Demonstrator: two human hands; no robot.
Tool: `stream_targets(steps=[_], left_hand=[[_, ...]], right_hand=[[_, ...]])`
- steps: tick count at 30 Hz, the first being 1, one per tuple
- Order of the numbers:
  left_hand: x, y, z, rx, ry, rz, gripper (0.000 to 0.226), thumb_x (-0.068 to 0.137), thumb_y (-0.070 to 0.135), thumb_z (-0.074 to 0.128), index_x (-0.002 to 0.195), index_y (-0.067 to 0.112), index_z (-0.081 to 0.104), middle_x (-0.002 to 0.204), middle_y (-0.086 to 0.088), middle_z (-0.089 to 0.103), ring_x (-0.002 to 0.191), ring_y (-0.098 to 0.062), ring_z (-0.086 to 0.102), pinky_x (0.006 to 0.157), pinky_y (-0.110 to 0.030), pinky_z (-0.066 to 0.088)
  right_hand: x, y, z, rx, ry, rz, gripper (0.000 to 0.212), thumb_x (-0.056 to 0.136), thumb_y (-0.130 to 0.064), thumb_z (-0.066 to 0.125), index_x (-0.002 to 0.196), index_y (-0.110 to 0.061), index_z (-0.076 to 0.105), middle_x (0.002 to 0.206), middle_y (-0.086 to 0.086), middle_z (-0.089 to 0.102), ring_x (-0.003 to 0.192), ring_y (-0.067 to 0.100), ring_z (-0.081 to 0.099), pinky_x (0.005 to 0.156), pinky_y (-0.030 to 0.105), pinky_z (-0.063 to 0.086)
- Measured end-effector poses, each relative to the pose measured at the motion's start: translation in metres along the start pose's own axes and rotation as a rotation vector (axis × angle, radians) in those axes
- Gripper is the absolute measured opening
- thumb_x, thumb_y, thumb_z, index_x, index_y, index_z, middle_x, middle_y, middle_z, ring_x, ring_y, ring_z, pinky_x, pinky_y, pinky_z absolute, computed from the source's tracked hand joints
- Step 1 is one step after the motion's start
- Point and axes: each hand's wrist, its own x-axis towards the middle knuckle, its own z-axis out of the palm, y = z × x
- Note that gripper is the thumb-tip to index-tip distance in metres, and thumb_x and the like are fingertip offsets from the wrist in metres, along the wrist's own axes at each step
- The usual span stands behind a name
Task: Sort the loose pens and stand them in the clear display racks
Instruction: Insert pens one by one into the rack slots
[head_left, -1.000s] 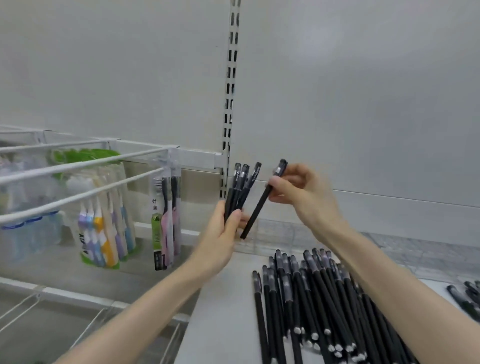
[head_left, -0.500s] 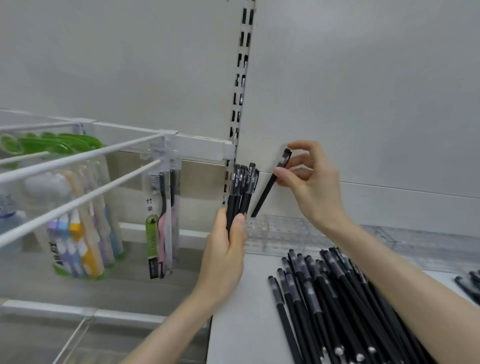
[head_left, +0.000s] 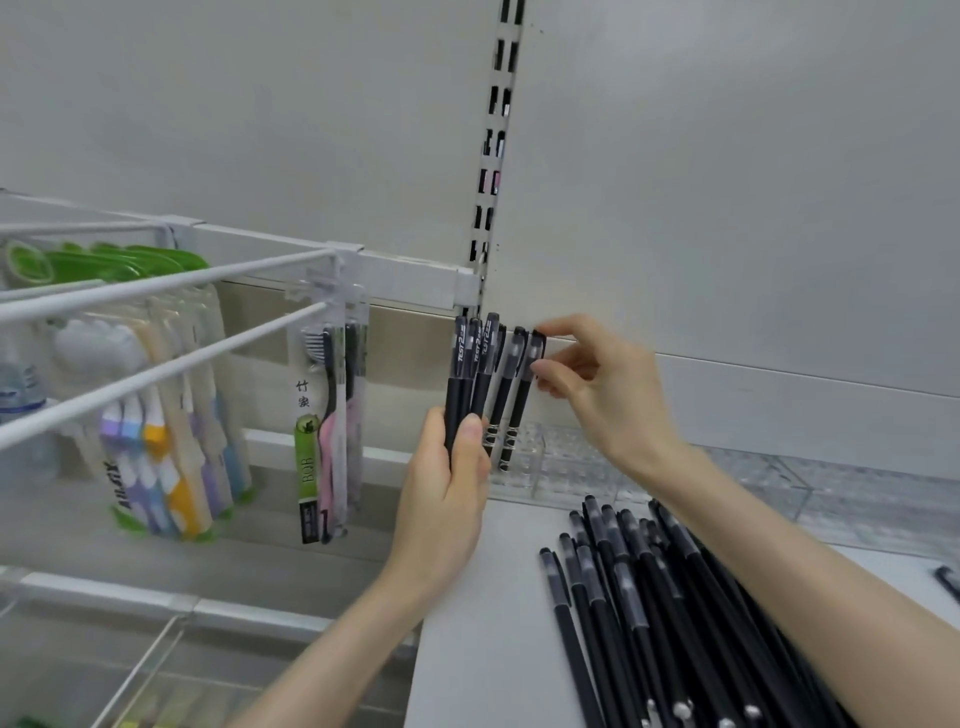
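My left hand (head_left: 447, 493) grips a small bunch of black pens (head_left: 467, 374), held upright at the left end of the clear display rack (head_left: 571, 467). My right hand (head_left: 602, 395) pinches the cap of one black pen (head_left: 524, 395) whose lower end stands in the rack. Another black pen (head_left: 503, 395) stands in the rack just left of it. A heap of several loose black pens (head_left: 654, 597) lies on the white shelf (head_left: 483, 623) in front of the rack, partly hidden under my right forearm.
White hanging rods (head_left: 156, 332) jut out on the left, carrying packs of toothbrushes (head_left: 171, 441) and a single pack (head_left: 324, 426). A slotted upright (head_left: 493, 156) runs up the back wall. More clear rack (head_left: 857, 499) extends to the right. A pen (head_left: 948, 582) lies at the far right.
My right hand has lowered its pen from a slant in the air into the rack, upright beside another pen. My left hand has risen slightly with its bunch, close to the rack.
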Motion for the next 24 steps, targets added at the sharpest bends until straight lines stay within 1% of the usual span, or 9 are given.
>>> stream_targets(steps=[3, 5, 8, 12, 15, 17, 19, 21, 24], left_hand=[[0.000, -0.001, 0.000, 0.016, -0.012, -0.002, 0.024, 0.100, 0.029, 0.036, 0.089, 0.008, 0.043, 0.053, 0.012, 0.035, 0.048, -0.007, 0.027, 0.045, -0.021, 0.025], [-0.001, -0.001, 0.000, 0.043, -0.039, 0.012, 0.022, 0.100, 0.031, 0.036, 0.083, 0.017, 0.042, 0.055, 0.011, 0.034, 0.049, -0.008, 0.027, 0.047, -0.024, 0.025], [-0.003, 0.000, 0.000, 0.062, -0.095, 0.037, 0.023, 0.101, 0.031, 0.037, 0.079, 0.030, 0.044, 0.058, 0.010, 0.034, 0.052, -0.011, 0.028, 0.050, -0.028, 0.025], [-0.005, 0.002, 0.002, 0.062, -0.193, 0.049, 0.015, 0.101, 0.028, 0.038, 0.095, 0.021, 0.050, 0.063, 0.009, 0.037, 0.060, -0.015, 0.032, 0.052, -0.030, 0.027], [-0.005, 0.003, 0.003, 0.087, -0.247, 0.047, 0.018, 0.101, 0.029, 0.037, 0.091, 0.018, 0.046, 0.061, 0.008, 0.038, 0.057, -0.014, 0.033, 0.050, -0.024, 0.028], [-0.005, 0.002, 0.003, 0.116, -0.257, 0.048, 0.022, 0.101, 0.031, 0.037, 0.089, 0.014, 0.044, 0.059, 0.007, 0.042, 0.055, -0.015, 0.035, 0.050, -0.024, 0.029], [-0.005, 0.002, 0.004, 0.147, -0.246, 0.046, 0.023, 0.102, 0.029, 0.036, 0.090, 0.011, 0.044, 0.060, 0.005, 0.045, 0.053, -0.016, 0.037, 0.049, -0.025, 0.030], [-0.006, 0.002, 0.004, 0.137, -0.235, 0.037, 0.021, 0.101, 0.028, 0.037, 0.094, 0.010, 0.045, 0.062, 0.005, 0.045, 0.058, -0.018, 0.039, 0.049, -0.026, 0.030], [-0.006, 0.004, 0.004, 0.104, -0.230, 0.028, 0.018, 0.101, 0.026, 0.038, 0.094, 0.012, 0.047, 0.063, 0.007, 0.042, 0.061, -0.016, 0.036, 0.049, -0.027, 0.028]], right_hand=[[0.000, 0.000, -0.003, -0.030, -0.004, -0.003, 0.026, 0.087, -0.011, 0.067, 0.110, -0.019, 0.064, 0.073, 0.001, 0.070, 0.066, 0.014, 0.068, 0.073, 0.040, 0.058], [-0.002, -0.004, -0.006, -0.041, 0.000, -0.006, 0.026, 0.087, -0.014, 0.068, 0.112, -0.020, 0.063, 0.074, 0.001, 0.070, 0.063, 0.013, 0.067, 0.071, 0.038, 0.058], [-0.008, -0.014, -0.012, 0.109, 0.021, 0.051, 0.022, 0.088, -0.020, 0.066, 0.110, -0.021, 0.061, 0.077, 0.002, 0.070, 0.063, 0.012, 0.067, 0.067, 0.031, 0.057], [-0.015, -0.027, -0.023, 0.397, -0.102, 0.122, 0.023, 0.085, -0.013, 0.068, 0.107, -0.009, 0.062, 0.087, 0.006, 0.072, 0.075, 0.017, 0.071, 0.070, 0.030, 0.058], [-0.021, -0.032, -0.026, 0.510, -0.119, 0.149, 0.022, 0.082, -0.002, 0.068, 0.101, -0.011, 0.061, 0.081, 0.005, 0.070, 0.070, 0.018, 0.071, 0.066, 0.027, 0.058], [-0.021, -0.032, -0.028, 0.559, -0.098, 0.180, 0.023, 0.084, 0.002, 0.065, 0.102, -0.012, 0.062, 0.078, 0.002, 0.069, 0.070, 0.018, 0.071, 0.067, 0.025, 0.058], [-0.018, -0.033, -0.034, 0.584, -0.054, 0.192, 0.028, 0.086, 0.005, 0.062, 0.109, -0.010, 0.059, 0.081, 0.005, 0.069, 0.072, 0.016, 0.071, 0.068, 0.022, 0.057], [-0.015, -0.034, -0.038, 0.583, -0.017, 0.182, 0.033, 0.087, 0.007, 0.059, 0.114, -0.011, 0.056, 0.084, 0.009, 0.068, 0.074, 0.016, 0.071, 0.070, 0.022, 0.057], [-0.016, -0.036, -0.037, 0.576, -0.005, 0.152, 0.031, 0.087, 0.006, 0.060, 0.110, -0.013, 0.056, 0.084, 0.011, 0.068, 0.075, 0.017, 0.072, 0.070, 0.023, 0.057]])
